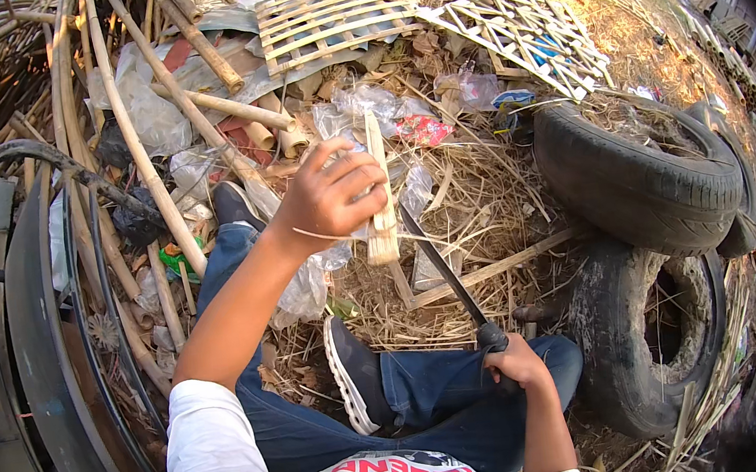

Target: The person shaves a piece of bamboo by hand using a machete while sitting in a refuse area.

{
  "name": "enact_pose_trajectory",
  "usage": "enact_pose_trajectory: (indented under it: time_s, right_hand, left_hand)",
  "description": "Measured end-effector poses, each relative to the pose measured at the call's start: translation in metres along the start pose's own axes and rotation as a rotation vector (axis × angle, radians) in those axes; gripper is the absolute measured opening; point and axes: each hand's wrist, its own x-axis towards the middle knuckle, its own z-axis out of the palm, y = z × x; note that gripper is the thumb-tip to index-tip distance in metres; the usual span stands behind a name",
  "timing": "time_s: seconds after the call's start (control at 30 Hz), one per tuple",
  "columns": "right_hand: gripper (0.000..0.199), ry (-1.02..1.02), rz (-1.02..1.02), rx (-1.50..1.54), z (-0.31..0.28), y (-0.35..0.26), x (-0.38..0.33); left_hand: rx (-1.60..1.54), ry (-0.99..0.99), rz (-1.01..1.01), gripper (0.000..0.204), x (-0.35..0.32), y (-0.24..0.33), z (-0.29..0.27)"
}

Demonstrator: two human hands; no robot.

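Note:
My left hand is closed round a short, pale split bamboo piece, held upright in front of me. To its right, my right hand grips the dark handle of a long machete. The blade slants up and to the left, its tip close to the bamboo piece and seemingly apart from it. Below the hands are my crossed legs in blue jeans. Bamboo shavings and straw cover the ground around the piece.
Two worn tyres lie and lean at the right. Woven bamboo lattices rest at the back. Long bamboo poles and plastic scraps fill the left, beside a black curved metal frame. A thin bent strip lies ahead.

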Motion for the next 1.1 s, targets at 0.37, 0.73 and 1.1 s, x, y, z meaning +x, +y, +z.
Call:
enact_pose_trajectory:
  time_s: [0.37, 0.73, 1.1]
  right_hand:
    - [0.005, 0.403, -0.281, 0.311, 0.033, -0.015, -0.040]
    - [0.028, 0.267, -0.586, 0.532, 0.067, -0.044, -0.064]
    - [0.036, 0.114, -0.199, 0.838, 0.070, -0.017, -0.070]
  left_hand:
    - [-0.022, -0.077, 0.117, 0.010, 0.023, 0.073, -0.025]
    - [-0.098, -0.098, 0.095, 0.011, -0.008, 0.131, 0.000]
    - [-0.363, -0.214, 0.268, 0.014, -0.023, 0.143, 0.013]
